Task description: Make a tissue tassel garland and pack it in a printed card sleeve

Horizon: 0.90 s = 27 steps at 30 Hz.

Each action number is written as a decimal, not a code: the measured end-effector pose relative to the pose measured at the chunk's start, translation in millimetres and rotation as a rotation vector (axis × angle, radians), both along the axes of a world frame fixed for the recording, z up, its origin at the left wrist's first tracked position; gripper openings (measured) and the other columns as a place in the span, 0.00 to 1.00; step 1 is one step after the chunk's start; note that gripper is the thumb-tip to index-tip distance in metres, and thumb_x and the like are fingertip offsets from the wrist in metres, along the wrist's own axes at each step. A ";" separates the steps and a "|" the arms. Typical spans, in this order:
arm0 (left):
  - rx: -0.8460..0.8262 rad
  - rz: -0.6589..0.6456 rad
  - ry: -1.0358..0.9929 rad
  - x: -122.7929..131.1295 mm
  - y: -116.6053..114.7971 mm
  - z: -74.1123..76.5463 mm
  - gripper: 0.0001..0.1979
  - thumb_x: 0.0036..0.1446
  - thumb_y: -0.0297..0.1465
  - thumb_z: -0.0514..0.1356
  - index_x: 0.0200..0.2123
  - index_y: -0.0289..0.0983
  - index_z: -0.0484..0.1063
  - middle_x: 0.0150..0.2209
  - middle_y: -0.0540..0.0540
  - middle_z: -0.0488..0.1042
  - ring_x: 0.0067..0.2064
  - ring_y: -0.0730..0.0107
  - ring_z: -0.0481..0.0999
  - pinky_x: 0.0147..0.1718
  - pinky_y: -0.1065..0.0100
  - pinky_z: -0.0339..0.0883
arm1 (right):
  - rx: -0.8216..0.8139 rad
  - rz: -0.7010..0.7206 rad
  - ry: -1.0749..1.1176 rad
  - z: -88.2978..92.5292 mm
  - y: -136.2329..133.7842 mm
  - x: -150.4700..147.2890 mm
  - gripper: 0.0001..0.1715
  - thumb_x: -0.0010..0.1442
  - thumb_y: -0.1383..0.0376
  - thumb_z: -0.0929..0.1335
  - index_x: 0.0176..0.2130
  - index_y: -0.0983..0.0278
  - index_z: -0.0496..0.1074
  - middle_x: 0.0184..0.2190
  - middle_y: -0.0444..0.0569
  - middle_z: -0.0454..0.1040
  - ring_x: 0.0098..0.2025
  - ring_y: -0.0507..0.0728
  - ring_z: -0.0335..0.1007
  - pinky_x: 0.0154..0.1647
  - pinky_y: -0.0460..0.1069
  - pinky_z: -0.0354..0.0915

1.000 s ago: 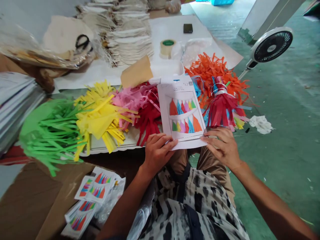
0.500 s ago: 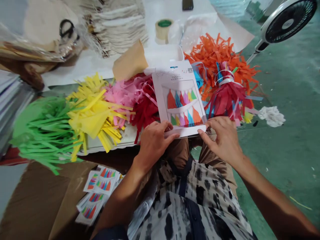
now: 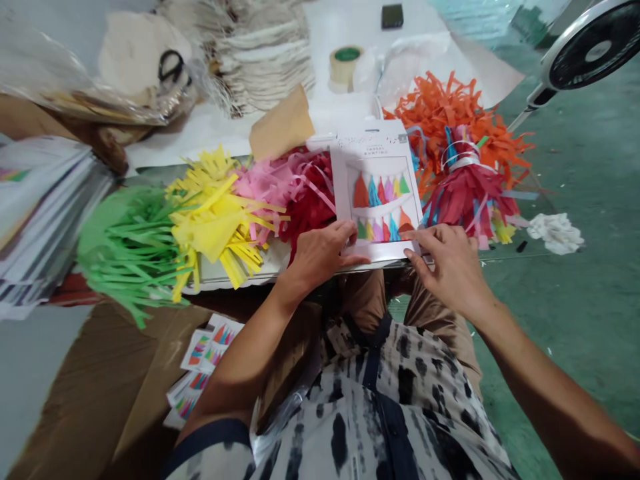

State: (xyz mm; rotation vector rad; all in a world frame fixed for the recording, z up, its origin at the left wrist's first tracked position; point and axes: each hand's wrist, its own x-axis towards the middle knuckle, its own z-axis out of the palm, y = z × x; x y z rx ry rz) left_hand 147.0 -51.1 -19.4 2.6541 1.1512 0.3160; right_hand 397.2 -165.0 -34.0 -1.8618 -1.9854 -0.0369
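A white printed tassel bunting package [image 3: 383,190], with rows of coloured tassels pictured on it, lies at the table's front edge in front of me. My left hand [image 3: 327,253] pinches its lower left corner between thumb and fingers. At the lower right corner, my right hand [image 3: 440,263] grips with the thumb below and the fingers bent over the edge. A pale strip shows along the bottom edge between the two thumbs. Just left of the package are dark red tassels [image 3: 313,203]; to its right sits a tied bundle of mixed tassels [image 3: 470,190].
Pink [image 3: 267,187], yellow [image 3: 215,223] and green tassels [image 3: 130,240] run leftward along the table edge, orange ones [image 3: 450,100] behind right. Tape [image 3: 345,67], black-handled scissors [image 3: 173,67] and stacked cords [image 3: 265,60] lie farther back. A fan [image 3: 590,50] stands right; printed cards [image 3: 213,347] fill a carton below.
The view has shifted, so most things appear farther right. Both hands keep hold of the package's lower corners, and my right fingers reach slightly farther over its front.
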 end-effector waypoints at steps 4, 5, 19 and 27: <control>0.031 -0.064 -0.066 -2.9 -3.7 -0.3 0.18 0.62 0.49 0.69 0.46 0.43 0.77 0.44 0.50 0.80 0.37 0.66 0.79 0.27 0.66 0.54 | 0.115 0.064 0.036 2.4 -1.1 -2.0 0.13 0.71 0.60 0.67 0.50 0.58 0.79 0.52 0.56 0.76 0.55 0.69 0.68 0.48 0.62 0.60; 0.052 -0.071 -0.127 -4.1 -7.5 -1.7 0.15 0.64 0.46 0.68 0.47 0.43 0.77 0.44 0.49 0.80 0.40 0.66 0.79 0.30 0.67 0.58 | 0.150 0.090 0.041 2.2 -2.0 -1.8 0.11 0.71 0.61 0.67 0.48 0.59 0.79 0.51 0.55 0.77 0.54 0.68 0.69 0.49 0.61 0.60; -0.026 -0.135 -0.389 -14.0 -24.6 -17.2 0.12 0.72 0.40 0.61 0.41 0.42 0.81 0.41 0.45 0.84 0.44 0.62 0.77 0.46 0.63 0.68 | 0.112 0.263 0.074 2.0 -0.7 7.6 0.12 0.74 0.58 0.68 0.47 0.57 0.82 0.44 0.50 0.83 0.47 0.63 0.74 0.44 0.57 0.59; -0.301 0.072 -0.364 -3.9 -18.4 3.5 0.07 0.64 0.35 0.69 0.41 0.40 0.78 0.35 0.50 0.81 0.35 0.68 0.76 0.35 0.68 0.62 | -0.063 0.098 0.152 11.2 10.6 -3.6 0.06 0.69 0.60 0.69 0.42 0.59 0.75 0.37 0.48 0.80 0.40 0.63 0.71 0.40 0.55 0.56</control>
